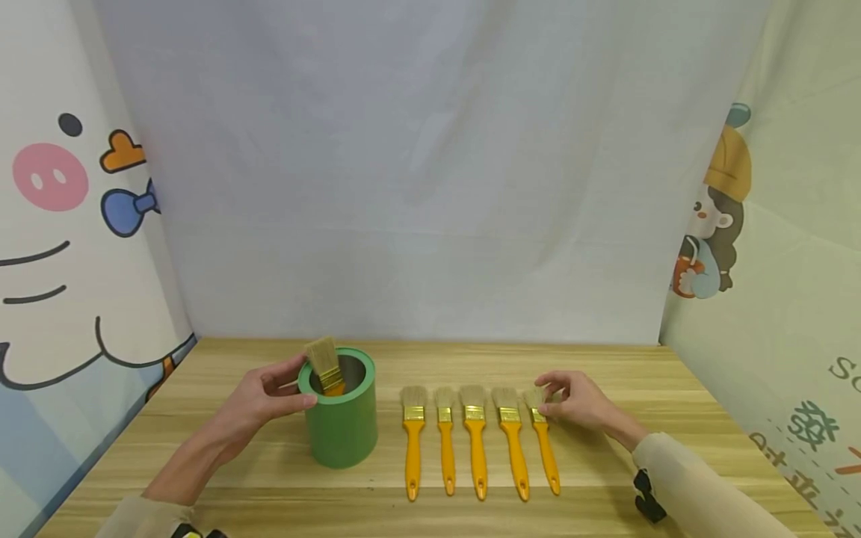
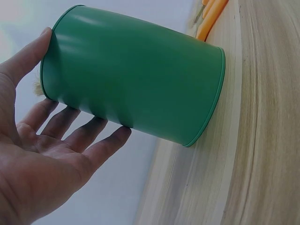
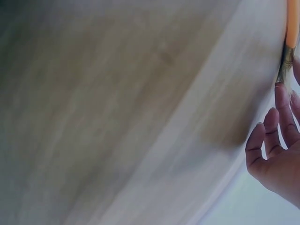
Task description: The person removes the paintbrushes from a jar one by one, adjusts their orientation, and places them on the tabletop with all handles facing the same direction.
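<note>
My left hand [image 1: 262, 396] holds a green can [image 1: 344, 433] near its top, thumb at the rim and fingertips against the side; the left wrist view shows the can's smooth wall [image 2: 131, 75] in that grip. One paintbrush [image 1: 326, 365] stands in the can with its bristles up, leaning on the rim, most of its handle hidden inside. At the right end of a row of paintbrushes, my right hand [image 1: 577, 401] pinches the last paintbrush [image 1: 546, 448] by its bristles and metal band. That brush's orange handle [image 3: 293, 23] shows at the edge of the right wrist view.
Several other orange-handled paintbrushes lie side by side between can and right hand, bristles pointing away from me, among them a wide one [image 1: 474, 422] and a narrow one [image 1: 445, 433]. Under everything is a wood-grain table [image 1: 282, 493], with a pale cloth [image 1: 430, 187] hanging behind it.
</note>
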The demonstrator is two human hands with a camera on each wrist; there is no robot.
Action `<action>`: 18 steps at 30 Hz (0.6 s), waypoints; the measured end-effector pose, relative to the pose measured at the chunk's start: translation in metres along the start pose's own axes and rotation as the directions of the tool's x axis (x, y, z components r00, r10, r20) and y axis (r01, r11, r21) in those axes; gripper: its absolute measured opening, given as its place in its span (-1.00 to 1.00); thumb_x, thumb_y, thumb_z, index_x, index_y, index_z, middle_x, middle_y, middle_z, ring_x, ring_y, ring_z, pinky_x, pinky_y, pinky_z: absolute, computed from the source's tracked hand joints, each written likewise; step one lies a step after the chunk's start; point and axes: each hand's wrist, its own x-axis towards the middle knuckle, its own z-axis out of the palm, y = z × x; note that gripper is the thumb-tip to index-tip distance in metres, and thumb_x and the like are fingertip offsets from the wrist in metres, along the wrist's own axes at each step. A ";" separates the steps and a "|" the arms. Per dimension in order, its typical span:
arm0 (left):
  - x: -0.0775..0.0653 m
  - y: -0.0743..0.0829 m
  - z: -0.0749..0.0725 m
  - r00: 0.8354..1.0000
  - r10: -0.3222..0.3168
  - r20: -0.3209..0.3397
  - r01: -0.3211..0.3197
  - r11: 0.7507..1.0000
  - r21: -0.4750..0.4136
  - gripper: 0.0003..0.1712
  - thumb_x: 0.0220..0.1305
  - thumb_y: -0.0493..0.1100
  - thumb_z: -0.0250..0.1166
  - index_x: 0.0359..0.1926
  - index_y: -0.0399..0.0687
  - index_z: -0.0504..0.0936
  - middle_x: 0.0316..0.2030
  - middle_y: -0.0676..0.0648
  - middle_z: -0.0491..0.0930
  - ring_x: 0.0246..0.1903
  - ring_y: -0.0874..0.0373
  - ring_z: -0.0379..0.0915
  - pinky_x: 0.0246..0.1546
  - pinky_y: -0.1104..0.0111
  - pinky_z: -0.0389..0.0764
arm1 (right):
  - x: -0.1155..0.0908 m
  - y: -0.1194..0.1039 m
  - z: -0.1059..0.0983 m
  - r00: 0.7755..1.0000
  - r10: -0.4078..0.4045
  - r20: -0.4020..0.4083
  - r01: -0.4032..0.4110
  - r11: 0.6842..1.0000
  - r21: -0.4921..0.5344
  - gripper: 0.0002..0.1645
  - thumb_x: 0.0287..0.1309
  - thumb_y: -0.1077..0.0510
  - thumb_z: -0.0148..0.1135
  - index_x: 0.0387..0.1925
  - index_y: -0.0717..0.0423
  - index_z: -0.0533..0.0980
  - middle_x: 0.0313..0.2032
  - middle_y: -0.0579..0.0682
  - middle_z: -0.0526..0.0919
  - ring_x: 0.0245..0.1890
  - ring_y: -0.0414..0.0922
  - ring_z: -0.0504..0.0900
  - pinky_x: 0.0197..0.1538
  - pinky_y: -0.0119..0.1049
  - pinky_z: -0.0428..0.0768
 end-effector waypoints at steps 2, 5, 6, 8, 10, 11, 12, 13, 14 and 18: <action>0.000 0.000 0.000 1.000 -0.003 -0.002 0.003 1.000 0.004 0.00 0.43 -0.21 0.39 0.65 -0.33 0.00 0.57 -0.40 0.08 0.44 -0.37 0.24 0.22 0.29 0.54 | 0.000 0.000 -0.001 1.000 0.003 0.000 -0.003 1.000 0.004 -0.48 0.18 0.26 0.54 0.11 0.42 0.60 -0.26 0.06 0.71 -0.49 -0.13 0.45 -0.38 -0.32 0.46; 0.001 0.000 0.000 1.000 -0.009 -0.002 0.009 1.000 0.010 0.00 0.43 -0.20 0.40 0.65 -0.31 0.00 0.57 -0.39 0.09 0.45 -0.36 0.23 0.24 0.25 0.53 | -0.001 -0.001 -0.004 1.000 0.019 -0.018 -0.019 1.000 -0.004 -0.49 0.17 0.24 0.56 0.10 0.40 0.61 -0.25 0.06 0.72 -0.43 -0.11 0.48 -0.33 -0.31 0.47; 0.001 0.000 0.001 1.000 -0.009 -0.002 0.009 1.000 0.011 0.00 0.43 -0.20 0.40 0.65 -0.31 0.01 0.57 -0.39 0.09 0.45 -0.36 0.23 0.25 0.25 0.53 | -0.001 -0.001 -0.005 0.999 0.021 -0.026 -0.022 1.000 -0.010 -0.49 0.16 0.24 0.56 0.10 0.39 0.62 -0.25 0.06 0.72 -0.40 -0.09 0.50 -0.29 -0.30 0.48; 0.002 0.001 0.001 1.000 -0.009 -0.002 0.009 1.000 0.012 0.00 0.43 -0.20 0.40 0.65 -0.32 0.01 0.57 -0.40 0.09 0.45 -0.36 0.23 0.25 0.24 0.53 | -0.001 -0.003 -0.008 0.999 0.016 -0.045 -0.017 1.000 -0.023 -0.51 0.16 0.25 0.56 0.08 0.39 0.62 -0.24 0.07 0.72 -0.34 -0.06 0.52 -0.25 -0.29 0.46; 0.002 0.001 0.001 1.000 -0.005 -0.001 0.005 1.000 0.012 0.00 0.43 -0.21 0.40 0.65 -0.33 0.01 0.57 -0.40 0.09 0.44 -0.37 0.22 0.25 0.25 0.54 | 0.002 -0.005 -0.009 0.998 -0.001 -0.069 -0.002 0.999 -0.048 -0.54 0.16 0.25 0.55 0.06 0.38 0.64 -0.26 0.05 0.72 -0.31 -0.04 0.52 -0.23 -0.28 0.44; 0.002 0.001 0.001 1.000 -0.003 -0.002 0.003 1.000 0.012 0.00 0.42 -0.21 0.40 0.65 -0.33 0.01 0.56 -0.41 0.09 0.44 -0.37 0.23 0.24 0.26 0.54 | 0.003 -0.007 -0.010 0.997 -0.013 -0.075 0.008 0.998 -0.059 -0.54 0.18 0.25 0.55 0.07 0.37 0.64 -0.25 0.04 0.72 -0.32 -0.05 0.52 -0.24 -0.28 0.44; 0.002 0.001 0.001 1.000 -0.001 -0.002 0.001 1.000 0.010 0.00 0.42 -0.21 0.40 0.65 -0.34 0.01 0.56 -0.41 0.09 0.44 -0.38 0.23 0.23 0.27 0.54 | 0.005 -0.010 -0.011 0.997 -0.021 -0.081 0.015 0.998 -0.067 -0.55 0.19 0.25 0.54 0.07 0.36 0.64 -0.25 0.02 0.72 -0.34 -0.06 0.51 -0.26 -0.29 0.43; 0.002 0.000 0.000 1.000 -0.001 -0.001 0.001 1.000 0.009 0.00 0.43 -0.21 0.39 0.65 -0.34 0.00 0.56 -0.41 0.09 0.44 -0.38 0.23 0.23 0.28 0.55 | 0.006 -0.014 -0.011 0.996 -0.028 -0.085 0.021 0.997 -0.078 -0.56 0.21 0.24 0.54 0.07 0.33 0.64 -0.26 0.00 0.72 -0.38 -0.07 0.49 -0.29 -0.29 0.42; 0.002 0.000 0.000 1.000 0.000 0.001 0.000 1.000 0.008 0.00 0.43 -0.22 0.39 0.65 -0.34 0.00 0.57 -0.41 0.08 0.44 -0.38 0.23 0.22 0.28 0.55 | 0.008 -0.020 -0.011 0.995 -0.038 -0.087 0.030 0.996 -0.089 -0.57 0.22 0.23 0.53 0.08 0.31 0.65 -0.26 -0.02 0.72 -0.42 -0.09 0.47 -0.32 -0.29 0.41; 0.002 0.000 0.000 1.000 -0.003 0.003 0.003 1.000 0.005 -0.01 0.43 -0.22 0.39 0.65 -0.34 0.00 0.57 -0.41 0.08 0.44 -0.38 0.22 0.22 0.29 0.55 | 0.017 -0.050 -0.009 0.995 -0.072 -0.072 0.065 0.993 -0.095 -0.62 0.27 0.19 0.50 0.09 0.20 0.65 -0.30 -0.11 0.70 -0.56 -0.16 0.36 -0.43 -0.31 0.35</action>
